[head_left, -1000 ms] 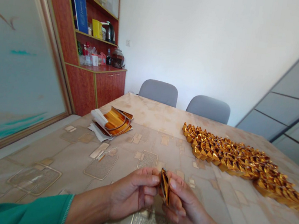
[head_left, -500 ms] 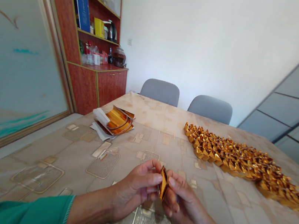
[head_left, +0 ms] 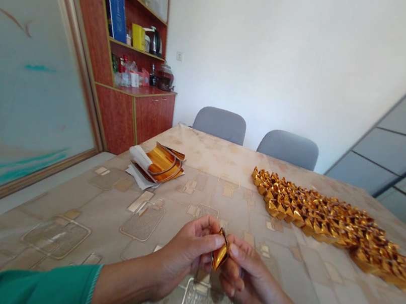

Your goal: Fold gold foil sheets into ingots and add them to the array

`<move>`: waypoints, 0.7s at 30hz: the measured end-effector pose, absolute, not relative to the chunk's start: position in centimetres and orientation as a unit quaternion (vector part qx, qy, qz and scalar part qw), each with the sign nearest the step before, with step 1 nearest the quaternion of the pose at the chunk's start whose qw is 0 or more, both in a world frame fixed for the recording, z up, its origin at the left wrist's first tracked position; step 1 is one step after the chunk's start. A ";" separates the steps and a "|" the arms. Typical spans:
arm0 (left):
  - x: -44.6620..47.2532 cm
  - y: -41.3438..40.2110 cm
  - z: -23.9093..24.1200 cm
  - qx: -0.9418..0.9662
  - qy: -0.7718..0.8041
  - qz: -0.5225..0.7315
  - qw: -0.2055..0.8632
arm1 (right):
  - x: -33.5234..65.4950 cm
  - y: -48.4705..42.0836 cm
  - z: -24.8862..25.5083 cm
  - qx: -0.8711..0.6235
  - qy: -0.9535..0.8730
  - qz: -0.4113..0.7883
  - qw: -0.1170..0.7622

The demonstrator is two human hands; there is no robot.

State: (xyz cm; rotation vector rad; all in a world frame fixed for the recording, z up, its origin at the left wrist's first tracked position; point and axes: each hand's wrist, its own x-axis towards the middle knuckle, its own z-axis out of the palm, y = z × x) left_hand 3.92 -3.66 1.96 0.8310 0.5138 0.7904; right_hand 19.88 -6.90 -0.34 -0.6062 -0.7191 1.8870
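A small folded piece of gold foil paper (head_left: 219, 254) is pinched between both my hands just above the table. My left hand (head_left: 182, 256), with a green sleeve behind it, grips its left side with thumb and fingers closed. My right hand (head_left: 249, 280) grips its right side, thumb on top. A stack of unfolded gold foil sheets (head_left: 158, 163) lies farther off to the left. Several finished gold folded pieces (head_left: 329, 223) lie in packed rows on the right of the table.
The table (head_left: 103, 208) has a beige patterned cover. Two grey chairs (head_left: 221, 123) stand at its far side. A red wooden cabinet (head_left: 136, 61) with bottles and a kettle stands at the left. Grey panels (head_left: 405, 146) lean against the wall on the right.
The foil piece has been pressed shorter and tilted between my fingers. Both hands have shifted slightly lower and closer together. The view has drifted a little.
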 end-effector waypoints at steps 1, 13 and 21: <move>3.9 -3.7 2.0 0.392 0.245 0.370 0.806 | 19.9 -6.9 -0.5 -0.253 -0.296 0.780 0.489; 3.2 -3.2 2.3 0.399 0.224 0.316 0.831 | 20.2 -7.1 -0.7 -0.242 -0.279 0.794 0.483; 2.8 -2.4 2.1 0.321 0.207 0.278 0.882 | 20.1 -6.7 -0.5 -0.250 -0.247 0.772 0.530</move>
